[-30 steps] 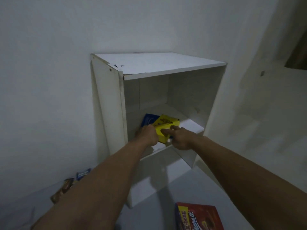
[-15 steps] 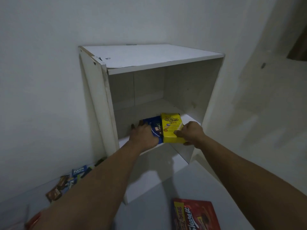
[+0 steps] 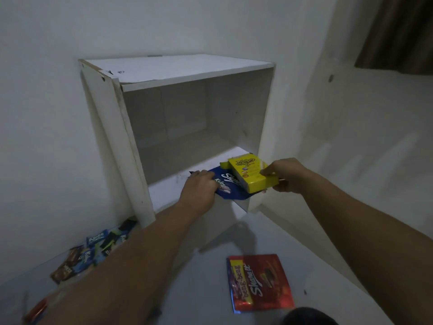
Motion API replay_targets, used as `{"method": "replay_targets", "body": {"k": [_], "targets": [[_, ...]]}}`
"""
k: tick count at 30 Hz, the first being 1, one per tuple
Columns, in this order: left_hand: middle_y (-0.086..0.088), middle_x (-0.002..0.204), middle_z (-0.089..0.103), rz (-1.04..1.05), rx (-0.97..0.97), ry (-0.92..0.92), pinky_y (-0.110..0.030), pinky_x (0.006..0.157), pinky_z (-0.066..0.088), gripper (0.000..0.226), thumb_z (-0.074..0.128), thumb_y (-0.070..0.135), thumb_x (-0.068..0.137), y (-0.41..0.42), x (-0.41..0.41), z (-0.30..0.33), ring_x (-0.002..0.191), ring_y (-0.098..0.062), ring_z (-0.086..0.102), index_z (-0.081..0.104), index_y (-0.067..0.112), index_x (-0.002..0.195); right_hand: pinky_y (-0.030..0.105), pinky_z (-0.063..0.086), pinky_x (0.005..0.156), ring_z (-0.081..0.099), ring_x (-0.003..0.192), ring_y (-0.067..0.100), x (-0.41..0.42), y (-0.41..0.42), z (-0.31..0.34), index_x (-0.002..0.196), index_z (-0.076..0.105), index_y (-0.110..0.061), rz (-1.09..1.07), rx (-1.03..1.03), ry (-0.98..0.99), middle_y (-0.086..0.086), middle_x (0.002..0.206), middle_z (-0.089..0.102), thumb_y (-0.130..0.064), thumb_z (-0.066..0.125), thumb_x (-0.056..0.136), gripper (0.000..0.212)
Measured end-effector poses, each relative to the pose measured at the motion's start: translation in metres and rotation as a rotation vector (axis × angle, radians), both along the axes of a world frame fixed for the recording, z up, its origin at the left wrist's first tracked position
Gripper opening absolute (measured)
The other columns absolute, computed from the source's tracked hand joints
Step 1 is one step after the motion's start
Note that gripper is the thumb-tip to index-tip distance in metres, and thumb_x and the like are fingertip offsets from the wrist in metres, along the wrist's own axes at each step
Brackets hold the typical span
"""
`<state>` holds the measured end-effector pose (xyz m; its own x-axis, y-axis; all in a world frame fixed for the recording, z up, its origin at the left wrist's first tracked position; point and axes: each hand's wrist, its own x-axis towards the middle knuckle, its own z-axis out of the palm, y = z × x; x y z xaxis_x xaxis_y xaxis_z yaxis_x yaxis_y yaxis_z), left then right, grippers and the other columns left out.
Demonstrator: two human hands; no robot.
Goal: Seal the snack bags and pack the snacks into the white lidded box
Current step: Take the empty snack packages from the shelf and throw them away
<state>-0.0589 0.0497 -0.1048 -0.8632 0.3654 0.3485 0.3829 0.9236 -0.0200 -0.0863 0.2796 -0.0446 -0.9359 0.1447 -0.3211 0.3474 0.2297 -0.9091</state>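
A blue snack bag (image 3: 230, 187) lies at the front edge of the shelf in a white open cabinet (image 3: 178, 73), and my left hand (image 3: 199, 192) grips its left end. My right hand (image 3: 284, 175) holds a yellow snack box (image 3: 250, 174) by its right side, resting partly on the blue bag. A red snack bag (image 3: 260, 282) lies flat on the floor below. Several small wrapped snacks (image 3: 93, 252) are scattered on the floor at the lower left. No white lidded box is in sight.
The cabinet stands in a corner against white walls. A dark curtain (image 3: 398, 34) hangs at the upper right. A red-orange object (image 3: 35, 309) lies on the floor at the far lower left, and a dark shape (image 3: 307, 316) pokes in at the bottom edge.
Both hands have drawn the blue bag and yellow box forward and to the right, from deeper in the shelf to its front edge. The yellow box is now gripped from its right side.
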Motion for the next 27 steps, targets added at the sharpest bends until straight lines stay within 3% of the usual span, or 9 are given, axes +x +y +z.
{"method": "replay_targets", "body": {"k": [2, 5, 7, 9, 12, 15, 18, 22, 27], "targets": [[-0.012, 0.092, 0.065, -0.044, -0.025, 0.01, -0.034, 0.071, 0.04, 0.024, 0.058, 0.009, 0.076, 0.017, 0.01, 0.004, 0.093, -0.032, 0.059, 0.074, 0.012, 0.093, 0.028, 0.047, 0.052, 0.054, 0.063, 0.022, 0.011, 0.027, 0.004, 0.093, 0.057, -0.007, -0.02, 0.013, 0.002, 0.012, 0.085, 0.053, -0.003, 0.073, 0.075, 0.024], [-0.011, 0.079, 0.064, -0.124, -0.064, 0.026, -0.033, 0.06, 0.043, 0.019, 0.06, 0.008, 0.072, 0.05, 0.023, 0.006, 0.078, -0.033, 0.063, 0.075, 0.014, 0.083, 0.034, 0.052, 0.057, 0.058, 0.066, 0.024, 0.031, 0.077, 0.01, 0.097, 0.058, -0.008, -0.044, 0.031, -0.004, 0.012, 0.086, 0.056, -0.002, 0.074, 0.075, 0.027], [-0.009, 0.088, 0.064, -0.133, -0.07, -0.002, -0.032, 0.064, 0.041, 0.021, 0.058, 0.009, 0.08, 0.079, 0.031, 0.001, 0.085, -0.032, 0.062, 0.074, 0.016, 0.093, 0.036, 0.054, 0.061, 0.06, 0.069, 0.026, 0.046, 0.115, 0.011, 0.099, 0.058, -0.007, -0.07, 0.034, -0.004, 0.014, 0.092, 0.058, -0.001, 0.074, 0.076, 0.028], [-0.008, 0.095, 0.063, -0.132, -0.065, -0.084, -0.029, 0.067, 0.039, 0.021, 0.056, 0.013, 0.086, 0.113, 0.041, -0.004, 0.091, -0.028, 0.06, 0.072, 0.017, 0.1, 0.039, 0.056, 0.062, 0.061, 0.074, 0.029, 0.064, 0.154, 0.007, 0.099, 0.059, -0.006, -0.102, 0.058, 0.002, 0.017, 0.097, 0.059, 0.0, 0.074, 0.075, 0.029], [-0.009, 0.093, 0.065, -0.118, -0.043, -0.21, -0.034, 0.072, 0.051, 0.021, 0.057, 0.017, 0.087, 0.171, 0.057, -0.021, 0.088, -0.028, 0.062, 0.073, 0.014, 0.1, 0.041, 0.057, 0.06, 0.062, 0.087, 0.035, 0.096, 0.215, -0.008, 0.101, 0.063, 0.0, -0.144, 0.121, -0.007, 0.019, 0.103, 0.059, 0.001, 0.076, 0.072, 0.032], [-0.012, 0.092, 0.067, -0.041, -0.045, -0.324, -0.03, 0.067, 0.044, 0.02, 0.06, 0.023, 0.085, 0.229, 0.077, -0.045, 0.087, -0.032, 0.065, 0.071, 0.01, 0.095, 0.041, 0.057, 0.057, 0.061, 0.095, 0.037, 0.126, 0.271, -0.033, 0.087, 0.065, -0.006, -0.18, 0.195, -0.025, 0.018, 0.103, 0.059, 0.002, 0.074, 0.071, 0.02], [-0.018, 0.094, 0.068, -0.015, 0.083, -0.455, -0.031, 0.066, 0.042, 0.025, 0.06, 0.025, 0.085, 0.28, 0.101, -0.07, 0.087, -0.035, 0.065, 0.067, 0.003, 0.094, 0.047, 0.059, 0.064, 0.061, 0.089, 0.032, 0.153, 0.316, -0.064, 0.073, 0.062, -0.014, -0.207, 0.268, -0.074, 0.013, 0.092, 0.059, 0.001, 0.068, 0.073, 0.015], [-0.02, 0.097, 0.066, 0.01, 0.23, -0.615, -0.038, 0.071, 0.05, 0.011, 0.056, 0.009, 0.082, 0.327, 0.121, -0.119, 0.09, -0.037, 0.064, 0.06, 0.002, 0.089, 0.05, 0.06, 0.069, 0.061, 0.078, 0.027, 0.18, 0.357, -0.118, 0.072, 0.063, -0.015, -0.215, 0.293, -0.166, 0.009, 0.083, 0.059, -0.003, 0.069, 0.074, 0.014], [-0.014, 0.09, 0.068, 0.053, 0.384, -0.757, -0.035, 0.067, 0.053, 0.01, 0.057, 0.009, 0.076, 0.361, 0.13, -0.181, 0.082, -0.032, 0.065, 0.058, 0.005, 0.084, 0.05, 0.061, 0.063, 0.068, 0.078, 0.033, 0.2, 0.375, -0.195, 0.1, 0.066, -0.016, -0.229, 0.311, -0.257, 0.014, 0.097, 0.065, -0.007, 0.073, 0.069, 0.032]]}}
